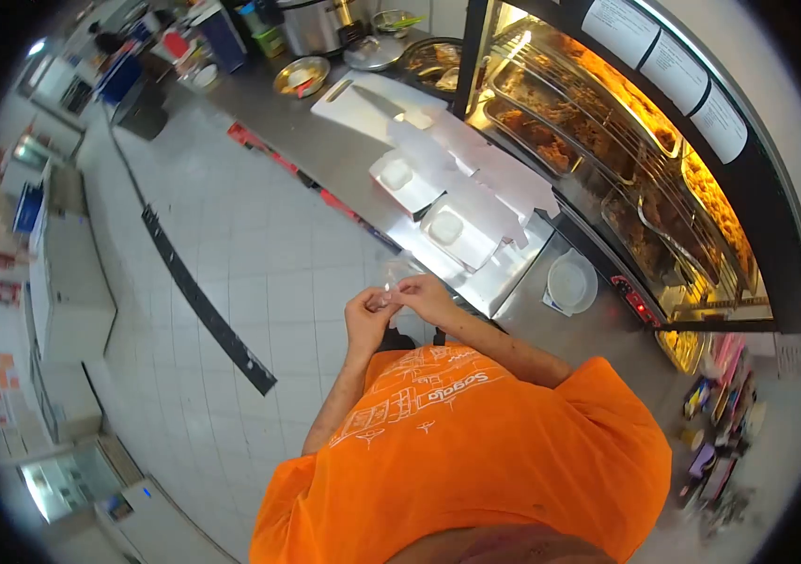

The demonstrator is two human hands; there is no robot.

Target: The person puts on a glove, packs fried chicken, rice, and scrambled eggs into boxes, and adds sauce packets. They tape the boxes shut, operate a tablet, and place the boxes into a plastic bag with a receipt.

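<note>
My left hand (365, 318) and my right hand (426, 298) are close together in front of the orange shirt, at the counter's edge. Both have their fingertips pinched on a thin, clear plastic piece (397, 270), perhaps a bag or a glove; its exact kind is too faint to make out. Just beyond it on the steel counter lie two unfolded white takeaway boxes, a nearer one (475, 246) and a farther one (414, 195). Each holds a small, pale, round-topped tub or mound. A white round container (572, 282) stands to their right.
A lit warming cabinet (565, 89) with trays of browned food borders the counter on the right. Behind the boxes, a knife (369, 98) lies on a white cutting board (344, 111). A metal bowl (286, 83) stands farther back. Tiled floor (241, 263) spreads to the left.
</note>
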